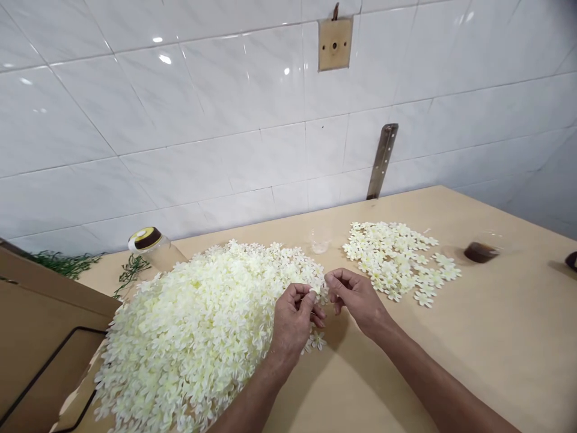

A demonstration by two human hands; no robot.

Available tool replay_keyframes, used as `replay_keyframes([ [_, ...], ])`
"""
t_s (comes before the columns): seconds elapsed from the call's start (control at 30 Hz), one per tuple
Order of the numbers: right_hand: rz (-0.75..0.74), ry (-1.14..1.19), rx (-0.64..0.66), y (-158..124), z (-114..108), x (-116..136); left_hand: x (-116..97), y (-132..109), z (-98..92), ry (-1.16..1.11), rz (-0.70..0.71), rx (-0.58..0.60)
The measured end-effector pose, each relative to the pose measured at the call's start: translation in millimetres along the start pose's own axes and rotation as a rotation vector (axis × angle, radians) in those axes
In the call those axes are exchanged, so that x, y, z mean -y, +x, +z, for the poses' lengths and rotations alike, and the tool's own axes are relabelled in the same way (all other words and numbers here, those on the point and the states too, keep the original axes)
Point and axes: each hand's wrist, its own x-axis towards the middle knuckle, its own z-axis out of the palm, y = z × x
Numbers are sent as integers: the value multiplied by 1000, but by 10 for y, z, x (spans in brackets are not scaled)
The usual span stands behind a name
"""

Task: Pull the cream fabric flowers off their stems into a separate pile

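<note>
My left hand [293,319] is closed in a pinch at the right edge of a large heap of white artificial flowers [202,319]. Between its thumb and finger sits one small white flower [319,291]. Close beside it, my right hand [356,297] is also pinched, its fingertips near that flower; whatever they hold is too small to make out. A smaller, flatter spread of white flowers [392,252] lies beyond my right hand. A few loose flowers [318,341] rest on the table below my hands.
On the tan table [451,361] are a clear jar with a yellow-and-brown lid [146,239], a small clear cup [320,242] and a cup of dark liquid [481,251]. Green sprigs [67,263] and a cardboard box [54,313] are at left. A tiled wall [216,108] stands behind.
</note>
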Motion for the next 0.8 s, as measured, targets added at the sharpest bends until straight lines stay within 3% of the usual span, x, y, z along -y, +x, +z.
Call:
replay_keyframes([
  [0.1,14,75,25,15,-8,-12,10,-13,-20,-19,-18,21],
  [0.4,157,296,-4,45,-46,75,-116,47,-226,-163,40,-98],
  [0.8,244,137,133,96,13,130,-190,106,-332,-225,115,-213],
])
